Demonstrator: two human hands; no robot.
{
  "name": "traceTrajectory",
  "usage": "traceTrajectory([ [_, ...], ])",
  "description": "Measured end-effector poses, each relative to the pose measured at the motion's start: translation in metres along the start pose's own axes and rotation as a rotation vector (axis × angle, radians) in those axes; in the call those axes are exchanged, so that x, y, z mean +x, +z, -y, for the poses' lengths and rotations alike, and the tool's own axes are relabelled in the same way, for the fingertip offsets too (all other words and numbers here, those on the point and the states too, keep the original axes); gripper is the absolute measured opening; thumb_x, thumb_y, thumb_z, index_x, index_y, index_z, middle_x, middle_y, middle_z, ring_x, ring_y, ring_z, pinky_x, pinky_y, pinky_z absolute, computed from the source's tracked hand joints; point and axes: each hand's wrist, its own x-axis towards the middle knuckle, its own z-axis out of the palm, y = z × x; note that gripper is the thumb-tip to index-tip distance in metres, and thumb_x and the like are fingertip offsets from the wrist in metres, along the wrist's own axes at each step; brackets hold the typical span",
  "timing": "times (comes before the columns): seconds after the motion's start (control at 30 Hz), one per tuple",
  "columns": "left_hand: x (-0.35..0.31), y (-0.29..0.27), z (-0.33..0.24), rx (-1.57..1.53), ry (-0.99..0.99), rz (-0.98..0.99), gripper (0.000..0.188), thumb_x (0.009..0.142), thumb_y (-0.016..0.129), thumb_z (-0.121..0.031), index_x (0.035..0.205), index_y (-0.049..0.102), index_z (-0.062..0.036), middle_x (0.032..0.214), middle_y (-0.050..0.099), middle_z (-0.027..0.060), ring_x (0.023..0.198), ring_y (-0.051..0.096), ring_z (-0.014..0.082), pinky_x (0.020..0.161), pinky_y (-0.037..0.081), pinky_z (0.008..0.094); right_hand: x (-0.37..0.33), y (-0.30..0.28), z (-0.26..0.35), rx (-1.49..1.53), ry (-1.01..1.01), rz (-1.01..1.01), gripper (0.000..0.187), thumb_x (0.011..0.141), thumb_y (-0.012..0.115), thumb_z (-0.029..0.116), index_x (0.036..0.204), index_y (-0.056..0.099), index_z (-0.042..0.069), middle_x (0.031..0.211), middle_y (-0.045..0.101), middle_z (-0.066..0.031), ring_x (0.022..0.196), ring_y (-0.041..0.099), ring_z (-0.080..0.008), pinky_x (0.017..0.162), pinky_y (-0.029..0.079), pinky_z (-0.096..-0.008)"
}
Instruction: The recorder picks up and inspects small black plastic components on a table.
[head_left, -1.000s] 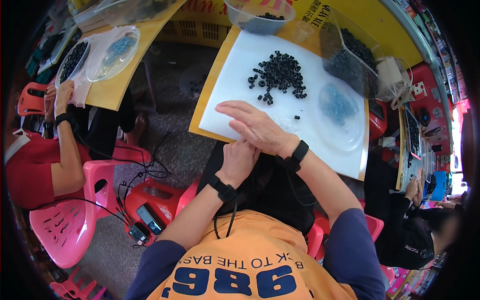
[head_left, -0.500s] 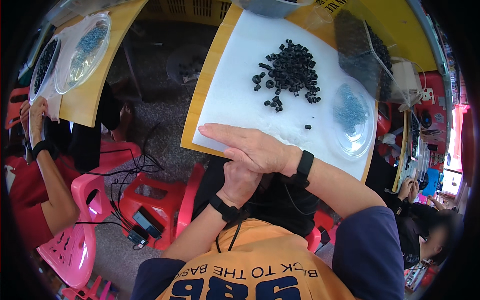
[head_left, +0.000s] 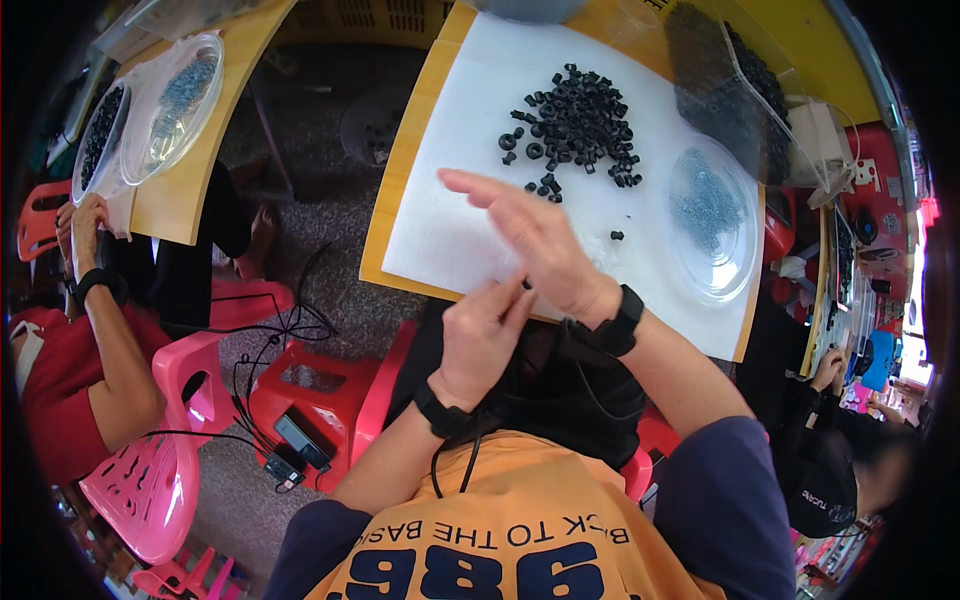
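My left hand [head_left: 478,335] is at the table's near edge with thumb and forefinger pinched together. A small black part [head_left: 527,284] shows at their tips. Just above and to the right of it, my right hand [head_left: 540,240] is held over the white sheet [head_left: 430,230], fingers stretched out flat and pointing to the far left. Its thumb is mostly hidden. Beyond my hands lies a loose heap of small black spool-shaped parts [head_left: 580,120]. One such part [head_left: 617,235] sits alone nearer to me. At the right, a clear round dish [head_left: 722,285] contains many tiny blue-grey pieces [head_left: 705,200].
A clear box of black parts [head_left: 715,100] stands at the far right, and a clear tub [head_left: 525,8] at the back. A red stool [head_left: 300,390] with a black device on it is at my left. Other people work at tables on both sides.
My hands have come apart from their overlapped position. The right hand has risen and its fingers have swung away from me, bringing the black part at my left fingertips into sight.
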Motion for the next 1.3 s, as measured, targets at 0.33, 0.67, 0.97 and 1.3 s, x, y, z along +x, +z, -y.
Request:
traceTrajectory([
  [0.33, 0.009, -0.028, -0.016, -1.049, -0.837, 0.484, 0.023, 0.094, 0.064, -0.022, 0.081, 0.067, -0.0027, 0.06, 0.055, -0.0012, 0.038, 0.04, 0.0034, 0.035, 0.028, 0.0177, -0.094, -0.017, 0.058, -0.451, 0.067, -0.019, 0.031, 0.081, 0.071, 0.007, 0.112, 0.067, 0.006, 0.093, 0.061, -0.0084, 0.083, 0.061, -0.0229, 0.072, 0.05, -0.0311],
  [0.67, -0.005, -0.026, -0.014, -1.044, -0.899, 0.63, 0.031, 0.099, 0.054, -0.033, 0.101, 0.063, -0.0027, 0.066, 0.057, -0.0023, 0.038, 0.036, 0.002, 0.035, 0.026, 0.0154, -0.113, -0.009, 0.04, -0.612, 0.062, -0.113, 0.022, 0.084, 0.069, 0.01, 0.103, 0.065, 0.001, 0.092, 0.062, -0.0127, 0.085, 0.063, -0.0268, 0.074, 0.051, -0.032],
  [0.97, 0.01, -0.027, -0.009, -1.3, -0.819, 0.674, 0.041, 0.102, 0.048, -0.033, 0.127, 0.052, -0.0005, 0.078, 0.061, 0.0027, 0.043, 0.042, 0.0038, 0.037, 0.03, 0.0151, -0.055, -0.218, 0.13, -0.898, 0.257, -0.852, 0.087, 0.082, 0.075, 0.028, 0.14, 0.028, -0.015, 0.124, 0.058, -0.0269, 0.112, 0.06, -0.0281, 0.094, 0.047, -0.0342],
  [1.3, 0.022, -0.038, 0.025, -1.788, -0.614, 0.369, 0.016, 0.098, 0.057, -0.019, 0.106, 0.06, -0.0056, 0.086, 0.065, 0.0003, 0.067, 0.057, 0.0075, 0.054, 0.046, 0.0177, -0.004, -0.092, 0.018, -0.904, 0.014, -0.206, 0.024, 0.086, 0.065, 0.012, 0.109, 0.067, 0.004, 0.101, 0.069, -0.0142, 0.083, 0.065, -0.0288, 0.078, 0.052, -0.0339],
])
